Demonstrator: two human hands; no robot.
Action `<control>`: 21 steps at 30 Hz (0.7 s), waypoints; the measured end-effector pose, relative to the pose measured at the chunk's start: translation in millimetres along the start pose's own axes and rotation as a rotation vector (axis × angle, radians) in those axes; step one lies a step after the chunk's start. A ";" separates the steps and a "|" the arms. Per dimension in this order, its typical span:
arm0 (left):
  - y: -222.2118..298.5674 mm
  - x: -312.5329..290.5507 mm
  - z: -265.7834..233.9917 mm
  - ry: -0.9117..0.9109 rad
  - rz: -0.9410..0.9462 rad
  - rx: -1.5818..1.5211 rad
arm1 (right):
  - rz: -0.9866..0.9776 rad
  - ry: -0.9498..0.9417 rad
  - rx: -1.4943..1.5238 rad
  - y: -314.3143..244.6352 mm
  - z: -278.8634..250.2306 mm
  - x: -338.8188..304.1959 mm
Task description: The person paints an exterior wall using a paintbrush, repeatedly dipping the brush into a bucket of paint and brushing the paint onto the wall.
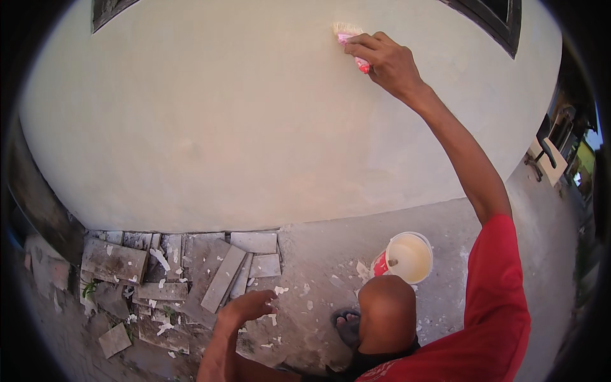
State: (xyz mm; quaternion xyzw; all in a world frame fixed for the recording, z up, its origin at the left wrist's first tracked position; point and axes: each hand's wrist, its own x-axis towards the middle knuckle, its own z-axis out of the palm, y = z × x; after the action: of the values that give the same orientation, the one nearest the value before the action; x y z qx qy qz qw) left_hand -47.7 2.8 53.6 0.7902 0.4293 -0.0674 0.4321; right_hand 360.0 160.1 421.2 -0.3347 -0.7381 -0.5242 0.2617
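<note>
My right hand (pixel 387 58) is raised high against a pale plastered wall (pixel 254 127) and grips a paintbrush (pixel 351 39) with a pink handle; its light bristles press on the wall near the top. My left hand (pixel 249 304) hangs low over the ground with loosely curled fingers and holds nothing. A small bucket (pixel 407 256) of creamy white paint, red on the outside, stands on the concrete by my bent knee (pixel 385 312), with a stick or handle resting in it.
Broken grey tiles and slabs (pixel 178 274) spattered with white lie in a heap at the wall's foot on the left. Concrete ground (pixel 331 242) runs right. Dark window frames (pixel 490 19) sit at the upper corners. A chair-like object (pixel 547 153) stands far right.
</note>
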 end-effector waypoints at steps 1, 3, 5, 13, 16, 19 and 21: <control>-2.9 0.8 0.6 0.007 0.019 0.035 | -0.022 -0.045 0.049 -12.0 4.6 -16.3; -9.2 3.1 4.2 0.004 0.015 0.042 | -0.020 -0.224 0.145 -45.4 4.3 -46.9; -7.5 3.7 5.3 -0.004 0.022 0.058 | 0.004 -0.363 0.182 -55.2 2.0 -57.8; -3.2 4.6 4.0 -0.030 -0.015 0.039 | 0.246 -0.049 0.356 44.0 -36.9 77.1; 1.3 3.7 -1.0 -0.006 -0.001 0.032 | -0.095 0.289 0.045 54.2 -32.1 88.2; 5.7 -0.7 -3.2 -0.008 0.000 0.024 | -0.065 0.144 0.061 18.9 0.9 27.4; -4.3 -2.1 4.0 0.045 0.030 0.007 | -0.014 -0.007 0.038 -24.5 23.4 -33.0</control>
State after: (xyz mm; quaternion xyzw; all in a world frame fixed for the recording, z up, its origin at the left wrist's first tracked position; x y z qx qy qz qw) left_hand -51.1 -0.4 49.4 0.7995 0.4267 -0.0449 0.4204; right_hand 361.4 169.5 374.9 -0.3262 -0.7511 -0.5108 0.2619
